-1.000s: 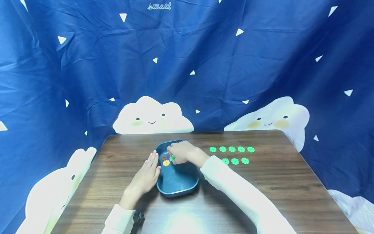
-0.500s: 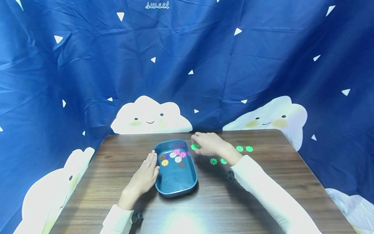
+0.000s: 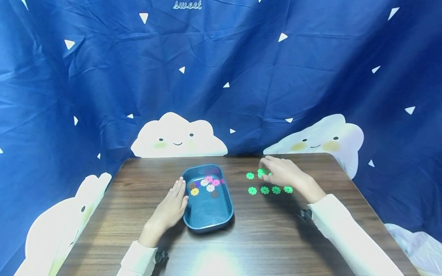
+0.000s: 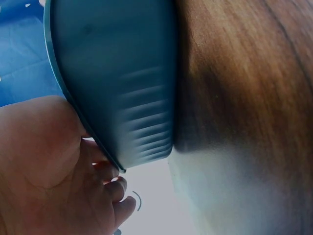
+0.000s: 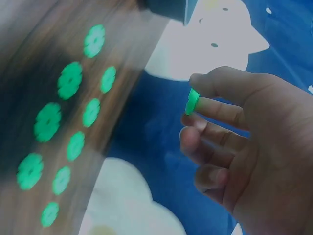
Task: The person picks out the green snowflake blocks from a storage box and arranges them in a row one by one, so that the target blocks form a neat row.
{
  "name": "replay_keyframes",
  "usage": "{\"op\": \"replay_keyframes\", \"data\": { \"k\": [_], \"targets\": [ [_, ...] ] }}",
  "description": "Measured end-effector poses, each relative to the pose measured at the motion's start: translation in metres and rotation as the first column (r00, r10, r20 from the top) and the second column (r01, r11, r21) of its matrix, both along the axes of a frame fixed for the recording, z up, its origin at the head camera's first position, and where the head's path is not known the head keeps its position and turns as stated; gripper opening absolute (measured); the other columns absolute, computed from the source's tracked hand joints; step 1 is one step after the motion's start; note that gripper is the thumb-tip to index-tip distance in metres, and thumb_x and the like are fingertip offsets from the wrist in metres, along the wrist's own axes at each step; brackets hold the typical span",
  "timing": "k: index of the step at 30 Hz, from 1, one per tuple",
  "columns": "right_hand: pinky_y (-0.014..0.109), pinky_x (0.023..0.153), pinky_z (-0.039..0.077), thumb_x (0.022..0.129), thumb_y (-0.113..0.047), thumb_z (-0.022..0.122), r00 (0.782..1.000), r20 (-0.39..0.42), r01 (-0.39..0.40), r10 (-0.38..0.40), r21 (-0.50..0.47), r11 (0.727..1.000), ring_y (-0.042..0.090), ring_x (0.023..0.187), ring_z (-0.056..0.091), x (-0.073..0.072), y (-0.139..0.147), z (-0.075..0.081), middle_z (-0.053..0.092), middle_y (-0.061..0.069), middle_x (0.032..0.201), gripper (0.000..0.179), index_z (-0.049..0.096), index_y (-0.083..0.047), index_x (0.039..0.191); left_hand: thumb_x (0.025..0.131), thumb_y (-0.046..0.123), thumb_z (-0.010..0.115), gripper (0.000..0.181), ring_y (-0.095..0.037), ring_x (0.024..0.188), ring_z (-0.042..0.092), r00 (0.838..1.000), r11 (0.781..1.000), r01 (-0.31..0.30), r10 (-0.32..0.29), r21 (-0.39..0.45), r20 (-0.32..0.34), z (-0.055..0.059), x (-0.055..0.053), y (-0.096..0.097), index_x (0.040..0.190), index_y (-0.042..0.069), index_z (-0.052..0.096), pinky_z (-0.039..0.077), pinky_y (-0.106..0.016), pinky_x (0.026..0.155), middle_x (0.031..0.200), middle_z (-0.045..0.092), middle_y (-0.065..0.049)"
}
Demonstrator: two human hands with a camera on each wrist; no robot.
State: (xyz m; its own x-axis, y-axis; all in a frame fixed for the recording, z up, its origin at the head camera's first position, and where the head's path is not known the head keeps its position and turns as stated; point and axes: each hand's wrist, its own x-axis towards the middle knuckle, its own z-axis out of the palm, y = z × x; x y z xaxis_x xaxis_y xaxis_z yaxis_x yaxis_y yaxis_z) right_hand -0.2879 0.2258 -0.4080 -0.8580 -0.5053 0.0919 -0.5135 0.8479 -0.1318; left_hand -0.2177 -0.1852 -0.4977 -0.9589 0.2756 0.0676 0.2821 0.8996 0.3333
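My right hand [image 3: 286, 173] pinches a green flower-shaped disc [image 5: 192, 101] between thumb and index finger, over the right part of the table. Below it lie two rows of green flower-shaped discs [image 3: 264, 190], the far row partly hidden by the hand in the head view. My left hand [image 3: 170, 205] rests along the left rim of a dark teal bin [image 3: 208, 228], fingers straight and together. Inside the bin sit a yellow flower disc [image 3: 195, 191], pink ones [image 3: 215, 182], white ones [image 3: 210, 188], brown ones [image 3: 214, 194] and a purple one.
The bin stands on a brown wooden table [image 3: 262, 237], left of the disc rows. A blue curtain [image 3: 221, 84] with white clouds hangs behind the table's far edge. Ribbed moulding [image 4: 146, 115] runs down the bin's outer wall. Each wrist wears a small black device.
My right hand left the bin, where it held a green disc, and moved right over the rows, with a green disc in its fingers. The left hand stays at the bin's rim.
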Motion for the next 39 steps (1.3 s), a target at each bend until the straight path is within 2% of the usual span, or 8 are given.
{"op": "replay_keyframes", "data": {
  "k": [7, 12, 18, 22, 31, 39],
  "targets": [
    [0.041, 0.059, 0.051, 0.093, -0.027, 0.079, 0.998, 0.024, 0.062, -0.061, -0.033, 0.998, 0.015, 0.072, 0.061, 0.013, 0.038, -0.009, 0.066, -0.001, 0.100, 0.023, 0.068, -0.016, 0.109, 0.115, 0.026, 0.042, 0.064, -0.040, 0.165, 0.018, 1.000, 1.000, 0.001, -0.001, 0.000, 0.009, 0.002, 0.000, 0.000, 0.166, -0.008, 0.022, 0.024, -0.058, 0.133, 0.177, 0.015, -0.022],
    [0.042, 0.062, 0.053, 0.092, -0.026, 0.079, 0.993, 0.037, 0.118, -0.115, -0.066, 0.991, 0.013, 0.076, 0.063, 0.021, 0.062, -0.017, 0.069, -0.001, 0.104, 0.023, 0.069, -0.017, 0.111, 0.115, 0.027, 0.041, 0.064, -0.039, 0.165, 0.017, 1.000, 1.000, 0.001, -0.001, 0.006, 0.012, 0.003, 0.002, 0.001, 0.166, -0.008, 0.022, 0.023, -0.058, 0.133, 0.177, 0.015, -0.023],
    [0.049, 0.068, 0.057, 0.092, -0.025, 0.080, 0.986, 0.047, 0.164, -0.160, -0.091, 0.982, 0.019, 0.085, 0.070, 0.027, 0.090, -0.029, 0.072, 0.002, 0.108, 0.024, 0.070, -0.015, 0.112, 0.115, 0.027, 0.040, 0.064, -0.039, 0.166, 0.017, 1.000, 1.000, 0.002, -0.002, 0.010, 0.012, 0.004, 0.002, 0.001, 0.166, -0.007, 0.022, 0.023, -0.058, 0.133, 0.178, 0.015, -0.022],
    [0.050, 0.069, 0.058, 0.092, -0.025, 0.080, 0.981, 0.069, 0.187, -0.181, -0.104, 0.977, 0.023, 0.091, 0.072, 0.029, 0.106, -0.039, 0.071, 0.003, 0.108, 0.028, 0.070, -0.012, 0.115, 0.115, 0.026, 0.041, 0.064, -0.040, 0.165, 0.018, 1.000, 1.000, 0.002, -0.002, 0.014, 0.007, 0.004, 0.002, 0.002, 0.166, -0.008, 0.022, 0.024, -0.059, 0.133, 0.177, 0.016, -0.023],
    [0.050, 0.068, 0.057, 0.092, -0.022, 0.080, 0.973, 0.100, 0.220, -0.209, -0.122, 0.968, 0.024, 0.091, 0.069, 0.029, 0.126, -0.064, 0.069, 0.004, 0.106, 0.027, 0.069, -0.010, 0.114, 0.115, 0.024, 0.042, 0.063, -0.040, 0.165, 0.018, 1.000, 1.000, 0.004, -0.004, 0.022, -0.003, 0.001, 0.003, -0.001, 0.165, -0.009, 0.023, 0.024, -0.059, 0.133, 0.177, 0.016, -0.023],
    [0.050, 0.068, 0.057, 0.092, -0.019, 0.079, 0.968, 0.116, 0.239, -0.224, -0.135, 0.962, 0.022, 0.090, 0.066, 0.024, 0.132, -0.088, 0.066, 0.005, 0.104, 0.024, 0.069, -0.010, 0.112, 0.115, 0.024, 0.042, 0.063, -0.041, 0.165, 0.019, 1.000, 1.000, 0.005, -0.005, 0.018, -0.010, 0.000, 0.002, -0.001, 0.165, -0.008, 0.023, 0.025, -0.059, 0.133, 0.177, 0.017, -0.023]
  ]
}}
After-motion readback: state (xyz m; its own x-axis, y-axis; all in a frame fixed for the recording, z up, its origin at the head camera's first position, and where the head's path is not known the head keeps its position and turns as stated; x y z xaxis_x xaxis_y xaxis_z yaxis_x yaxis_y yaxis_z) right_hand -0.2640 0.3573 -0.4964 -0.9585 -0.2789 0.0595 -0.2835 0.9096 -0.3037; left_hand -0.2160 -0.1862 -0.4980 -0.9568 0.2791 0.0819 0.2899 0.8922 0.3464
